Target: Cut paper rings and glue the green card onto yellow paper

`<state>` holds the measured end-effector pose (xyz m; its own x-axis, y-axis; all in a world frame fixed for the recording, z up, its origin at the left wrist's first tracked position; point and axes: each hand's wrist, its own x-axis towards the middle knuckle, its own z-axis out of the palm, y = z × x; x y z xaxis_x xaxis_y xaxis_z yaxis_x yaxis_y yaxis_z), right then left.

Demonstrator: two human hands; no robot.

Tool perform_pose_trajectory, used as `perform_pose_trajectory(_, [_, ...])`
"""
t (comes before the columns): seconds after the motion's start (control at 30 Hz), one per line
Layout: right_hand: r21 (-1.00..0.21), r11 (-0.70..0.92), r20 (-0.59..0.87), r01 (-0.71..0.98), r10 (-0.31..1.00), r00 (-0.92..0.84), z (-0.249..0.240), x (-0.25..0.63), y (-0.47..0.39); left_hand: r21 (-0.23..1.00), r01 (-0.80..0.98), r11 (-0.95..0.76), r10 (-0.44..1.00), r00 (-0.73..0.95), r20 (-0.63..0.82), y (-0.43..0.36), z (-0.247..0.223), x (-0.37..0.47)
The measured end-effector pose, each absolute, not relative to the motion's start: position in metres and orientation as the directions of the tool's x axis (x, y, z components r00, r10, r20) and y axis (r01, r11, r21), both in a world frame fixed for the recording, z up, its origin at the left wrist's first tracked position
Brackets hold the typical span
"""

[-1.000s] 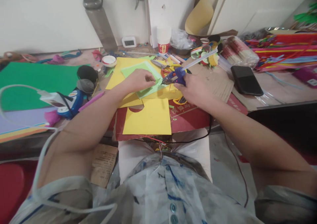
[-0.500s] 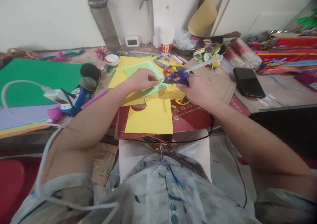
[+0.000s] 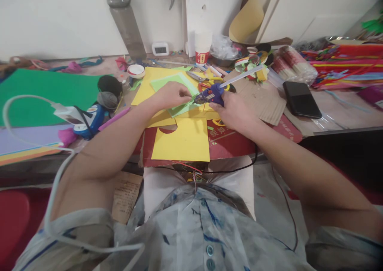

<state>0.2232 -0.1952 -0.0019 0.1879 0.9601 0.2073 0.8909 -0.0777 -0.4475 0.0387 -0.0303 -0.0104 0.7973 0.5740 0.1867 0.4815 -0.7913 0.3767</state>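
My right hand point(image 3: 235, 109) is wrapped round a blue hot glue gun point(image 3: 212, 95), with a long clear glue stick point(image 3: 242, 76) sticking out of its back. The gun's nozzle points left, close to the fingertips of my left hand point(image 3: 175, 95). Those fingers are pinched on a small green paper piece point(image 3: 191, 103), mostly hidden by them. Under the hands lies a light green paper sheet point(image 3: 181, 79) on top of yellow paper point(image 3: 142, 89). A yellow sheet with a rounded cut-out point(image 3: 185, 143) lies nearer to me. Scissors point(image 3: 196, 77) rest just behind the gun.
A paper cup point(image 3: 202, 49), a small white clock point(image 3: 160, 48) and a grey bottle point(image 3: 127, 27) stand at the back. On the right are a black phone point(image 3: 301, 99) and colourful craft stems point(image 3: 347, 67). Green sheets point(image 3: 44, 95) and a white cable point(image 3: 52, 207) are on the left.
The glue gun and my right hand have shifted slightly left and downward, bringing the nozzle nearer to my left fingertips. My left hand has barely moved.
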Motion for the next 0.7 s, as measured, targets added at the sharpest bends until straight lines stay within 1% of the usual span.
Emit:
perform_pose_trajectory(0.17, [-0.404,-0.089,0.182,0.91,0.968,0.176,-0.003,0.217,-0.194,0.37,0.482,-0.795,0.573,0.796,0.196,-0.03,-0.011,0.038])
perform_pose_trajectory(0.3, [-0.419,-0.089,0.221,0.904,0.955,0.197,-0.006,0.224,-0.19,0.397,0.46,-0.794,0.564,0.801,0.199,-0.027,-0.013,0.037])
perform_pose_trajectory(0.47, [-0.411,-0.137,0.205,0.901,0.95,0.237,-0.003,0.229,-0.194,0.391,0.464,-0.795,0.563,0.804,0.19,-0.028,-0.012,0.037])
perform_pose_trajectory(0.6, [-0.401,-0.093,0.206,0.911,0.96,0.189,-0.004,0.225,-0.201,0.381,0.483,-0.789,0.576,0.797,0.182,-0.031,-0.01,0.038])
perform_pose_trajectory(0.7, [-0.406,-0.091,0.223,0.909,0.955,0.195,-0.006,0.23,-0.199,0.38,0.478,-0.792,0.569,0.804,0.175,-0.032,-0.009,0.037])
